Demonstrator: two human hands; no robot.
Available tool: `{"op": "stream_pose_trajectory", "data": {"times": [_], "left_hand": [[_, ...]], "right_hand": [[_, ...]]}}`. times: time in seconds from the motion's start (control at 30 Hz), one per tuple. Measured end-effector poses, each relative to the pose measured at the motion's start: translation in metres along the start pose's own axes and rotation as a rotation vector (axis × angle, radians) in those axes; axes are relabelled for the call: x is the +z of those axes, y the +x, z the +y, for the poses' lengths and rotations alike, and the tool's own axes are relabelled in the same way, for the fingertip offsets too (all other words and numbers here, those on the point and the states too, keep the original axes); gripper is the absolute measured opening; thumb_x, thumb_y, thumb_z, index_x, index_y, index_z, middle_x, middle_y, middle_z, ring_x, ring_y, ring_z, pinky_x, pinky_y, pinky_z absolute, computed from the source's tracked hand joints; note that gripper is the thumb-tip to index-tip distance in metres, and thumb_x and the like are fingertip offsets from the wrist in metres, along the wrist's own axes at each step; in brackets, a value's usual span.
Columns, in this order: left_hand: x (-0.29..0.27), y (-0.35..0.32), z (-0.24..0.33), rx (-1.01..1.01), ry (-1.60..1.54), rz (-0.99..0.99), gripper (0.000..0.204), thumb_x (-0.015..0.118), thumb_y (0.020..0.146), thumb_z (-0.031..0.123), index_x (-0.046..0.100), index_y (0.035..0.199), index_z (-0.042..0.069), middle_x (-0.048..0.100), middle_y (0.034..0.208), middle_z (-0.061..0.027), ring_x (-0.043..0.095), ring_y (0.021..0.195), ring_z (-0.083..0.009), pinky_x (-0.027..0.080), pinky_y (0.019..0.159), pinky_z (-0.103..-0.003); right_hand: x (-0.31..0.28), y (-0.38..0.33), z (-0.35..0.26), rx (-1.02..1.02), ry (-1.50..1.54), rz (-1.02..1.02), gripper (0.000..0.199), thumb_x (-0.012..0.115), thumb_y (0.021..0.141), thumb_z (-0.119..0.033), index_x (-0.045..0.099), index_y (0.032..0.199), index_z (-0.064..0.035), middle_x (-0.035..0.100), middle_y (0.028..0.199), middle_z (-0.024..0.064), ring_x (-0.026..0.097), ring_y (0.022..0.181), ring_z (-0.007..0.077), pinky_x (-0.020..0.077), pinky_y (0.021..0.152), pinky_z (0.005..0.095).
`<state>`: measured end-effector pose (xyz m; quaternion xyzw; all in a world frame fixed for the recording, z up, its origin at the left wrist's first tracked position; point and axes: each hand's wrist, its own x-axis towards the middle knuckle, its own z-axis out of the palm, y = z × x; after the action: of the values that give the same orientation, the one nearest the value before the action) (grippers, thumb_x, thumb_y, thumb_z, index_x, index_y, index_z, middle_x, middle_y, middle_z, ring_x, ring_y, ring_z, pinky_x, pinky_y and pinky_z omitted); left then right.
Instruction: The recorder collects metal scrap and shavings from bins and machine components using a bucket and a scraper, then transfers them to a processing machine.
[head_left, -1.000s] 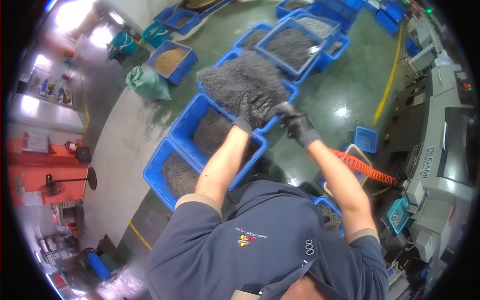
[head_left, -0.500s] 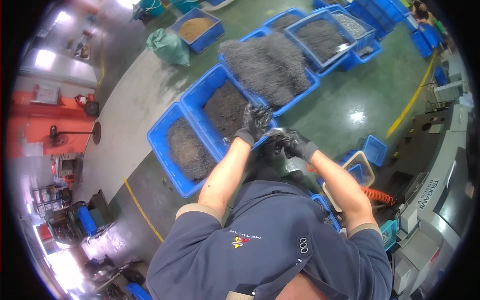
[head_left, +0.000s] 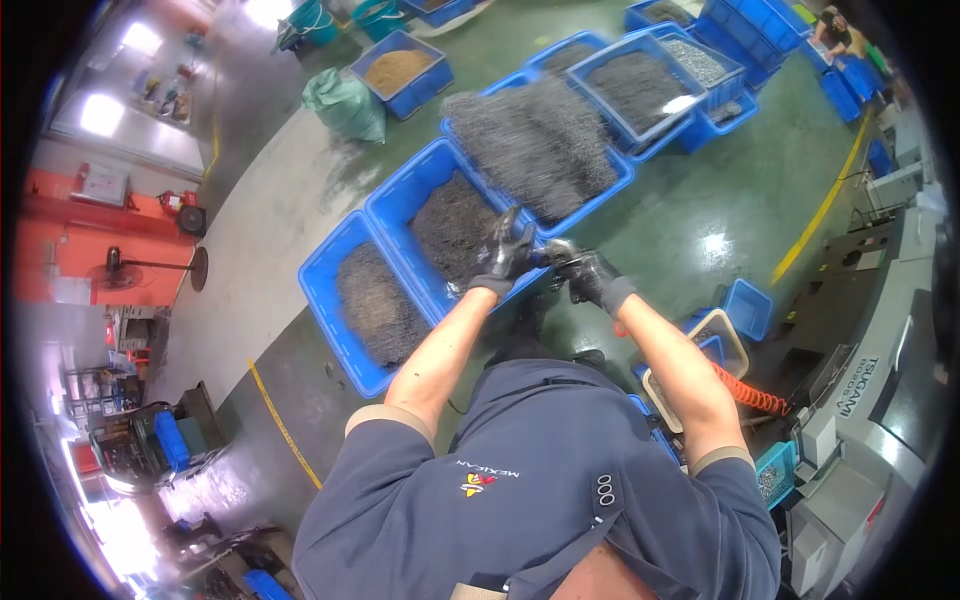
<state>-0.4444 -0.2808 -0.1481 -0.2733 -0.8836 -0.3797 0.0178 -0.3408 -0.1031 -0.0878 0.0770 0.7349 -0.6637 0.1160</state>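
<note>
Side by side, open blue bins are lined up on the green floor [head_left: 690, 190], each with loose material inside. Grey-brown shavings [head_left: 380, 305] are held in the nearest bin [head_left: 325, 275]; in the middle bin [head_left: 408, 185], darker shavings [head_left: 455, 225] are banked below the rim, with bare wall left showing. The third bin [head_left: 595, 203] is heaped with a grey tangle [head_left: 535, 150] (blurred, so its strands cannot be made out). Beyond it, dark material is contained in a raised tub [head_left: 603, 110], and silvery bits in another tub [head_left: 728, 85]. Tan granules [head_left: 398, 72] are held in a blue crate [head_left: 415, 95], with a pale green sack [head_left: 345, 105] set just beside it.

Both forearms are angled inward from short sleeves, and the hands are brought close together at the near right corner of the middle bin. The left hand [head_left: 505, 250], gloved in black, is raised over that bin's edge, its fingers partly bent and pointed away from the body; whether anything is gripped cannot be told. The right hand [head_left: 590, 275], likewise gloved, is turned toward the left one, its fingers curled; what may be held there is too small to be identified.
</note>
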Motion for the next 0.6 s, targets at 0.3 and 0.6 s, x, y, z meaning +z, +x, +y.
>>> {"op": "stream_pose_trajectory", "data": {"times": [0.3, 0.6], "left_hand": [[0.0, -0.013, 0.031, 0.197, 0.25, -0.038, 0.065, 0.057, 0.079, 0.042, 0.042, 0.128, 0.002, 0.05, 0.119, -0.022, 0.047, 0.11, -0.0376, 0.035, 0.096, -0.046], [-0.013, -0.018, 0.08, 0.287, 0.137, -0.306, 0.051, 0.058, 0.076, 0.041, 0.054, 0.12, 0.014, 0.049, 0.124, -0.0208, 0.043, 0.116, -0.0386, 0.032, 0.099, -0.047]], "right_hand": [[-0.008, -0.018, -0.015, -0.156, -0.23, -0.012, 0.035, 0.048, 0.085, -0.007, 0.051, 0.12, -0.0105, 0.065, 0.087, 0.0144, 0.064, 0.07, 0.0205, 0.0512, 0.059, 0.0324], [-0.023, 0.009, 0.065, -0.15, -0.746, 0.002, 0.03, 0.052, 0.084, -0.011, 0.062, 0.112, -0.0151, 0.062, 0.079, 0.0033, 0.054, 0.058, 0.0109, 0.0438, 0.044, 0.0265]]}}
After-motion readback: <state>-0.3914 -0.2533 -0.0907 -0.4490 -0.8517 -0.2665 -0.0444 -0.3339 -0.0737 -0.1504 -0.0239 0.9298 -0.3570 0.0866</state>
